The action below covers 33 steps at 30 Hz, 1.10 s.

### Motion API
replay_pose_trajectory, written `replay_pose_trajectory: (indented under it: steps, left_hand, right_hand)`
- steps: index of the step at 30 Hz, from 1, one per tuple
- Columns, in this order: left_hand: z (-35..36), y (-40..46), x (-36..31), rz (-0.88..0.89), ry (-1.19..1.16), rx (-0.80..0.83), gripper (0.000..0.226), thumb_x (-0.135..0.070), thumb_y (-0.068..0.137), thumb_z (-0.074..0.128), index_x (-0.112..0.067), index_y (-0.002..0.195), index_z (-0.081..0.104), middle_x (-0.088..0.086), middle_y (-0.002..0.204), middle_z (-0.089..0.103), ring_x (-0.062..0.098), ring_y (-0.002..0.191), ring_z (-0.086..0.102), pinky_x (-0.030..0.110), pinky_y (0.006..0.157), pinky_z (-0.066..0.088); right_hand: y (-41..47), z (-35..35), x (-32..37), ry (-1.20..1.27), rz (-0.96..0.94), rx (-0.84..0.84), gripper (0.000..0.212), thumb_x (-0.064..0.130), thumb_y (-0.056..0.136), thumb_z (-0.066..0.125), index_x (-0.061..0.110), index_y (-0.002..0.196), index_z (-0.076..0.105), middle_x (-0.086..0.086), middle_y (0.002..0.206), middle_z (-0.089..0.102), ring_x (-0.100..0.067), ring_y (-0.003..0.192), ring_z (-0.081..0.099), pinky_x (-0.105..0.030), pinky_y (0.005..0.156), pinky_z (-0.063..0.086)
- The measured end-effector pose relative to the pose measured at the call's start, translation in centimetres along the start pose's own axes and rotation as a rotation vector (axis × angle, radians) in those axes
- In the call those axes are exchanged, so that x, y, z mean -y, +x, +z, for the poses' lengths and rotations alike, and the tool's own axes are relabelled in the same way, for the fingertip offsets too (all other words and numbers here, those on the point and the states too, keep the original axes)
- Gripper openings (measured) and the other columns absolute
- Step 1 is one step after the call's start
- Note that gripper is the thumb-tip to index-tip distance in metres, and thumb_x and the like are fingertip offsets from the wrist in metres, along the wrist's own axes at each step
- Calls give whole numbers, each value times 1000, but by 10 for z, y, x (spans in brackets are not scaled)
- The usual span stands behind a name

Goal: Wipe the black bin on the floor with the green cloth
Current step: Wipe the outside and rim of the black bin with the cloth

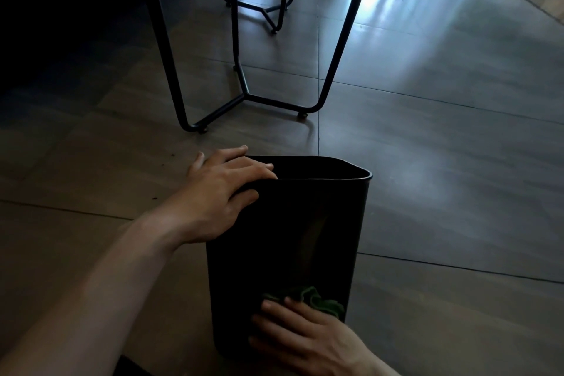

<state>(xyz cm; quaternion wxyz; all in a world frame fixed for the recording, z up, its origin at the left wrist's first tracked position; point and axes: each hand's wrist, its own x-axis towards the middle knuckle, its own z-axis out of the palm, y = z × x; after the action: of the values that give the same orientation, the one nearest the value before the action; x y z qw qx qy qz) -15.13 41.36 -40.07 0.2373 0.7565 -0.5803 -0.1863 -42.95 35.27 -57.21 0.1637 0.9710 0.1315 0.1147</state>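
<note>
The black bin [283,241] stands on the tiled floor in front of me, its open top facing away and up. My left hand [219,192] grips the bin's near-left rim, fingers curled over the edge. Low on the bin's near wall, my right hand [302,336] presses the crumpled green cloth [317,299] flat against the plastic. The cloth shows just beyond my fingertips; the rest of it is under my hand.
A black metal table frame [244,94] stands on the floor just beyond the bin, with a second frame [268,9] farther back. A dark sofa [61,9] fills the upper left. Glossy grey floor tiles [442,131] spread to the right.
</note>
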Motion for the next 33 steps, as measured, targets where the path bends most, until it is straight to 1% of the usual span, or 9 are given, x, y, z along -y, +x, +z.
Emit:
replay_pose_trajectory:
  steps: [4,10,16,18,21,24,26,30,33]
  left_hand:
    - [-1,0,1,10,21,5,37,-27,100,56,-51,128,56,-43,139,41,-1,150,19,64,121,13]
    - [-4,-1,0,17,26,11,38,-27,100,54,-51,130,54,-39,144,42,0,150,19,60,122,15]
    - [-2,-1,-2,15,3,5,35,-28,100,55,-52,125,56,-44,137,42,-3,149,18,62,122,11]
    - [-2,-1,-1,14,0,3,35,-29,100,55,-52,126,56,-44,137,43,-4,147,20,61,122,12]
    - [-4,0,0,11,15,6,37,-28,100,55,-52,128,55,-42,140,42,-2,145,24,59,121,17]
    - [-5,0,-2,12,22,18,37,-28,100,55,-51,130,55,-41,141,43,-2,145,26,58,122,18]
    - [-5,-1,0,7,24,19,38,-28,100,55,-50,131,55,-39,142,44,-1,145,26,59,121,19]
    - [-7,-2,0,-7,14,4,37,-28,100,55,-49,130,56,-39,140,44,0,146,26,58,121,18]
    - [-5,-2,-4,16,6,17,34,-29,101,54,-51,127,57,-42,138,43,-4,145,24,57,123,13]
  right_hand:
    - [24,-33,-61,153,14,-134,42,13,110,48,18,152,50,-9,162,42,-33,157,22,-45,122,36]
    - [65,-52,-117,263,533,-444,51,18,103,61,11,152,49,-15,163,38,-39,155,26,-56,122,33]
    - [-16,10,-21,-122,-8,-138,47,11,114,28,5,159,21,-20,171,6,-36,160,0,-45,130,12]
    - [-15,4,-31,-139,-58,-96,47,13,112,36,4,158,26,-17,171,12,-35,160,-1,-45,131,9]
    - [23,-36,-81,133,171,-206,42,13,108,52,15,149,51,-10,165,36,-36,157,23,-49,125,30]
    - [59,-71,-133,251,590,-417,44,18,107,52,12,151,50,-13,164,37,-36,157,23,-55,124,31]
    - [67,-70,-133,271,670,-441,45,18,107,51,10,150,51,-15,162,39,-36,157,23,-55,123,32]
    - [13,-22,-57,131,259,-200,38,16,105,51,20,141,61,-12,154,51,-37,151,35,-46,115,45]
    - [-32,5,-17,-204,39,11,41,20,113,26,20,150,44,-24,169,14,-33,157,14,-42,129,10]
